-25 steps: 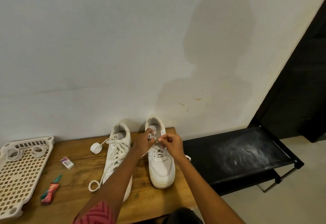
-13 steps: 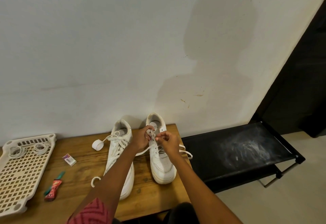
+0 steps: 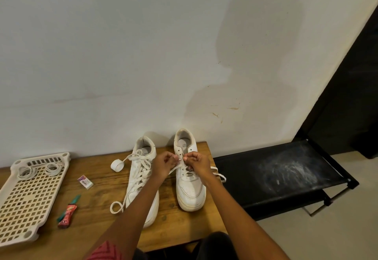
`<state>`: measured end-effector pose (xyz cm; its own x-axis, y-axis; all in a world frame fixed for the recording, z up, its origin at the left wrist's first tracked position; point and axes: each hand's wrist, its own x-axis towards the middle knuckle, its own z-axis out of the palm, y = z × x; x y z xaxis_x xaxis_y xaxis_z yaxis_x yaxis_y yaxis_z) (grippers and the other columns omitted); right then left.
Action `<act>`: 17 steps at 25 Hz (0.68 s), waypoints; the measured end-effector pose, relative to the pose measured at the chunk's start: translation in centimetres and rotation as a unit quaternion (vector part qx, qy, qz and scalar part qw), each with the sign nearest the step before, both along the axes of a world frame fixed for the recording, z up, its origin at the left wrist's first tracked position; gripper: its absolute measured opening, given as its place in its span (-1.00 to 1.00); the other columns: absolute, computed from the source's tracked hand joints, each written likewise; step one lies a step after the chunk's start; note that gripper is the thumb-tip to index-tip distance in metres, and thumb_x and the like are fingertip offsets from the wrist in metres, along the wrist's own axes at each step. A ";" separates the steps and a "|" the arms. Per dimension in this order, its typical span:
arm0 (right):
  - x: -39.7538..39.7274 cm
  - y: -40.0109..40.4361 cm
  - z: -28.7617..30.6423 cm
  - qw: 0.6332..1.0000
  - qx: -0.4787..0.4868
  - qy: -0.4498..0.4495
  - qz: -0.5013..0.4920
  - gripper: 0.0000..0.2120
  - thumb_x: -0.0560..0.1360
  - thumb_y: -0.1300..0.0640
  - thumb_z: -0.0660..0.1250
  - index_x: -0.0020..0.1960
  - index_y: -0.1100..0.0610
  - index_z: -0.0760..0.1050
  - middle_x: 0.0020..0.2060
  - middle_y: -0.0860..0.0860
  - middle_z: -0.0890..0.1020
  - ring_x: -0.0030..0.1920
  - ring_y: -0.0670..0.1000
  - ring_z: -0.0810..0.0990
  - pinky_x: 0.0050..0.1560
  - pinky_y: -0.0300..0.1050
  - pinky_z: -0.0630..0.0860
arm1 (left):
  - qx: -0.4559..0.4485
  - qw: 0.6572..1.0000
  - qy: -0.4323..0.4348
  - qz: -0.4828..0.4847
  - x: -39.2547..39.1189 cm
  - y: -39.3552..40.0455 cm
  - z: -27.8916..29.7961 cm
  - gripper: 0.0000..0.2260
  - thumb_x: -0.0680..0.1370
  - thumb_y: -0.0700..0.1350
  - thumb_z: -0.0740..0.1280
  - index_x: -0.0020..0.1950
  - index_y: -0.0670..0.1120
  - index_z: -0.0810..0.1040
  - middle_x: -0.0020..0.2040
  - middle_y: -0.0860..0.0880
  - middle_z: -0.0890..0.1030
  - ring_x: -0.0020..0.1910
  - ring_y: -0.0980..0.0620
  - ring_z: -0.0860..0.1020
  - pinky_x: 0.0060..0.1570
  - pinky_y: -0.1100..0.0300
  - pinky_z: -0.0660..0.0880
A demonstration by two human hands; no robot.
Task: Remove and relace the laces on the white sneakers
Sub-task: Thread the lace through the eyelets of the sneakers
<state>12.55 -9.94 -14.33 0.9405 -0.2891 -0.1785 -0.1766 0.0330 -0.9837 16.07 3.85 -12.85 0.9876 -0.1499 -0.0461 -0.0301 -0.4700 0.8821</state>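
Two white sneakers stand side by side on the wooden table (image 3: 98, 200), heels toward the wall. The left sneaker (image 3: 141, 180) is laced, and its lace trails off in a loop to the left. Over the upper eyelets of the right sneaker (image 3: 189, 190) both hands meet. My left hand (image 3: 164, 164) pinches the white lace (image 3: 218, 174) near its tip, close to an eyelet. My right hand (image 3: 197, 163) pinches the same lace just beside it. A loose stretch of that lace lies off the shoe's right side.
A perforated white plastic tray (image 3: 28, 196) holding coiled white cords sits at the table's left. A white tape roll (image 3: 117, 165), a small eraser box (image 3: 85, 182) and a red-green tube (image 3: 68, 212) lie on the wood. A black bench (image 3: 282, 175) adjoins the table on the right.
The view has tilted slightly. Both hands stay at the right sneaker's upper eyelets, their fingertips now closer together on the lace.
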 end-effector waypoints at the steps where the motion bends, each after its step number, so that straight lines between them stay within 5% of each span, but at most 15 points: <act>1: -0.1 0.1 -0.1 1.000 -0.009 -0.002 0.003 -0.88 0.48 0.31 0.36 0.02 0.29 0.58 -0.25 0.02 0.63 -0.36 -0.12 0.56 -0.33 -0.32 0.53 | 0.012 1.000 -0.012 -0.003 -0.2 -0.1 -0.2 -0.87 0.51 -0.12 0.37 -0.07 -0.18 0.61 -0.17 -0.10 0.65 -0.18 -0.01 0.60 -0.08 0.11 0.57; 4: -0.2 0.2 -0.1 0.999 -0.037 -0.015 0.012 -0.87 0.51 0.30 0.34 0.03 0.30 0.57 -0.25 0.04 0.62 -0.30 -0.09 0.57 -0.28 -0.30 0.56 | 0.055 0.998 -0.043 -0.002 -0.5 -0.8 -0.2 -0.84 0.46 -0.11 0.44 -0.09 -0.21 0.64 -0.15 -0.11 0.66 -0.25 0.08 0.53 -0.30 0.39 0.36; 13: -0.8 1.0 0.1 0.982 -0.178 -0.052 -0.032 -0.86 0.49 0.22 0.37 0.03 0.24 0.59 -0.11 0.14 0.67 -0.17 -0.06 0.62 -0.17 -0.24 0.58 | 0.127 0.985 -0.112 0.011 -1.0 -1.9 0.5 -0.90 0.50 -0.21 0.37 -0.13 -0.23 0.62 -0.18 -0.16 0.65 -0.27 0.06 0.48 -0.32 0.28 0.32; 17: -2.2 3.0 1.2 0.882 -0.426 -0.103 -0.174 -0.93 0.48 0.09 0.40 -0.10 0.09 0.60 -0.20 -0.05 0.62 -0.11 -0.11 0.45 0.01 -0.14 0.34 | 0.127 0.988 -0.085 0.037 -1.3 -1.4 1.4 -0.89 0.53 -0.21 0.32 -0.10 -0.24 0.58 -0.15 -0.14 0.62 -0.22 0.04 0.47 -0.21 0.20 0.36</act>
